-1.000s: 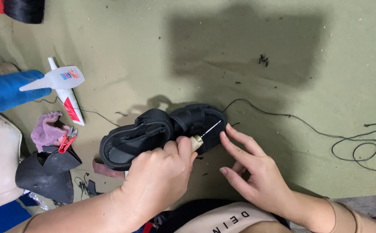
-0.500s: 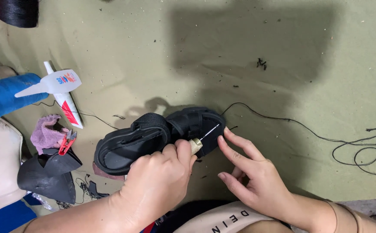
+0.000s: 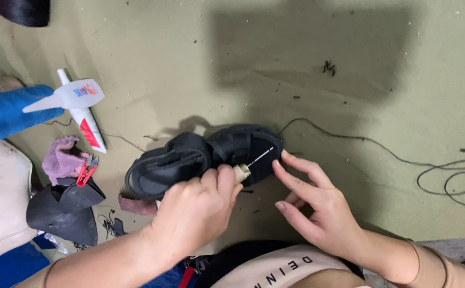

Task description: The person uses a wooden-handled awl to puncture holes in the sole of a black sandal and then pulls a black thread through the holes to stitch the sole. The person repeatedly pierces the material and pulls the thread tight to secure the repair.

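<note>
**A:** Near the middle of the floor cloth, toward its near edge: black sandal lies on its side, sole edge facing the person. Left hand is fisted around the awl, fingers clamped on the pale handle, needle tip against the sandal's right end. Right hand rests just beside that end, fingers apart and loose, index tip touching the sole edge by the needle. It holds nothing.

**B:** Thread?

**A:** Black thread runs from the sandal's right end out toward the cloth's right edge and coils there. Slack, not snagged as far as I can see.

**B:** Technique notes for the stitch?

**A:** My read: brace the sole harder. Right fingers only touch it; pinch the edge on both sides of the needle so the sandal can't roll. Keep fingertips off the needle's exit line. Push straight along the shaft, no levering, a thin needle bends. Can't tell whether the tip is already in the rubber or only resting on it.

**B:** Clutter?

**A:** Glue tube, blue thread cone, pink rag and red clip sit toward the left edge, well apart from the work. Rubber scraps are there too.
</note>
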